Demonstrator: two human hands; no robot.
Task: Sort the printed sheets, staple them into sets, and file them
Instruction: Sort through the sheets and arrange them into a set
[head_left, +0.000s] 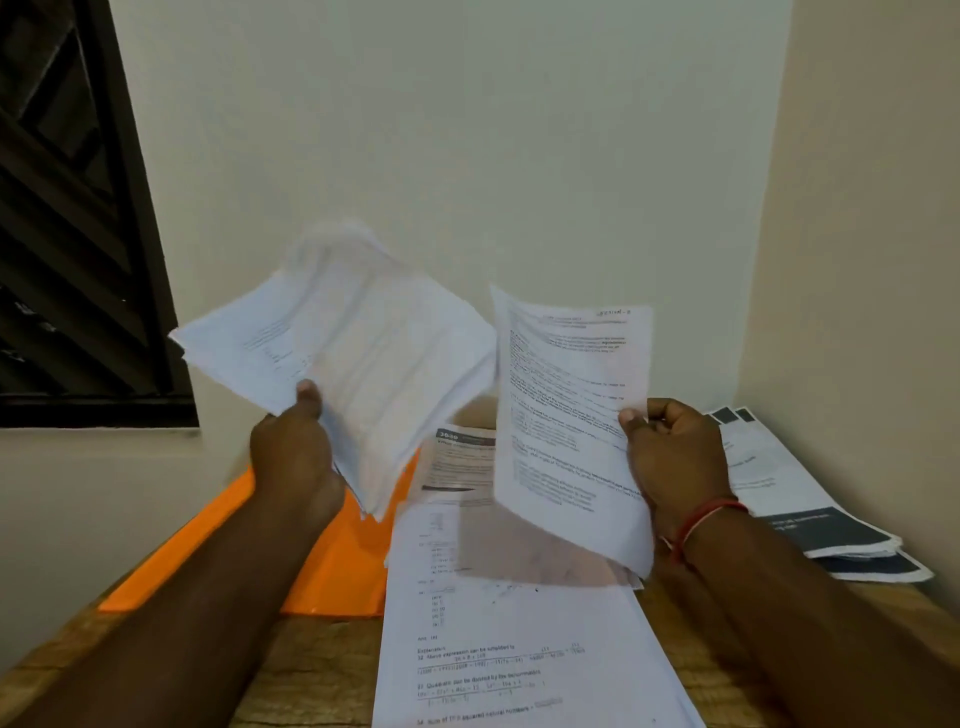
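Observation:
My left hand (293, 447) grips a thick, blurred stack of printed sheets (353, 353), held up and tilted above the table. My right hand (675, 452) pinches a single printed sheet (566, 431) by its right edge, holding it upright beside the stack. Below both hands a pile of printed maths sheets (514, 649) lies on the wooden table (311, 670). An orange folder (332, 566) lies flat under my left forearm. No stapler is visible.
A sheet with a dark header (460, 460) lies behind the maths pile. At the right, by the wall, sits a pile of sheets with dark blue bands (810, 514). A dark window frame (78, 234) is at the left. Walls close in behind and right.

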